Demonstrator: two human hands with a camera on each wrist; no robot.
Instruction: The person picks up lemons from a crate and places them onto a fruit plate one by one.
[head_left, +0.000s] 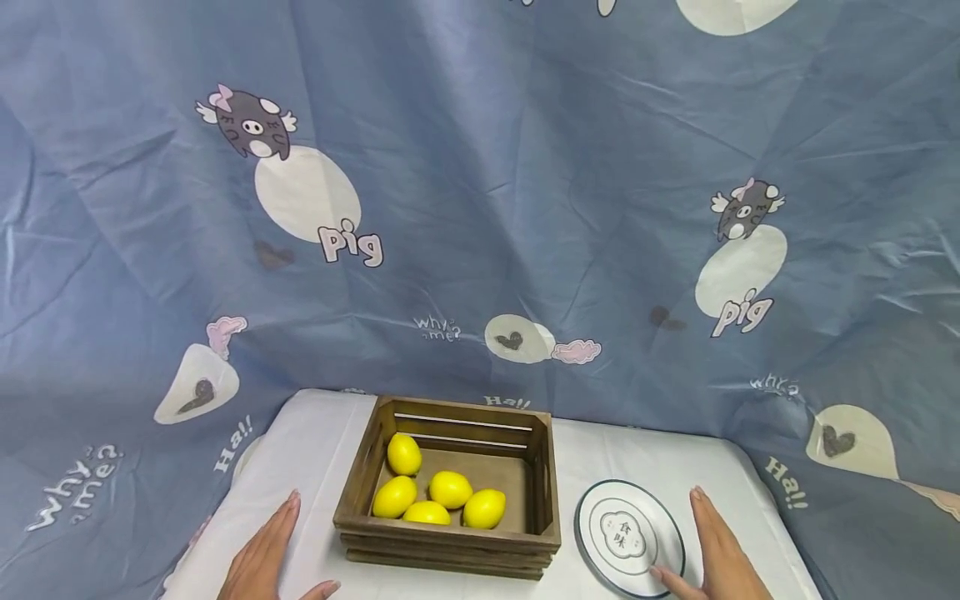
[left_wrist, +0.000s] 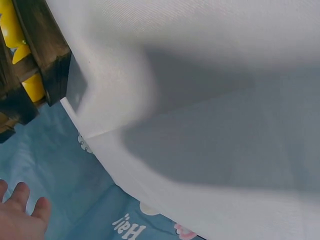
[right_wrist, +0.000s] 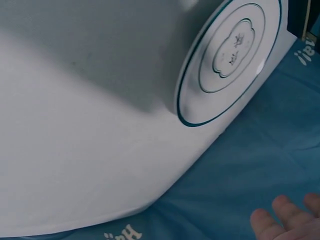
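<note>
A dark wooden crate (head_left: 450,546) stands on the white-covered table (head_left: 315,442) and holds several yellow lemons (head_left: 450,488). To its right lies a white plate (head_left: 628,535) with a green rim and a printed mark. My left hand (head_left: 266,554) lies flat and open on the cloth just left of the crate, holding nothing. My right hand (head_left: 720,554) lies flat and open just right of the plate, its thumb tip over the plate's near edge. The left wrist view shows the crate's corner (left_wrist: 45,45), and the right wrist view shows the plate (right_wrist: 235,55).
A blue cartoon-print sheet (head_left: 480,208) hangs behind the table and drapes down both sides. The table's edges run close to both hands. White cloth (left_wrist: 200,100) stretches left of the crate and behind the plate.
</note>
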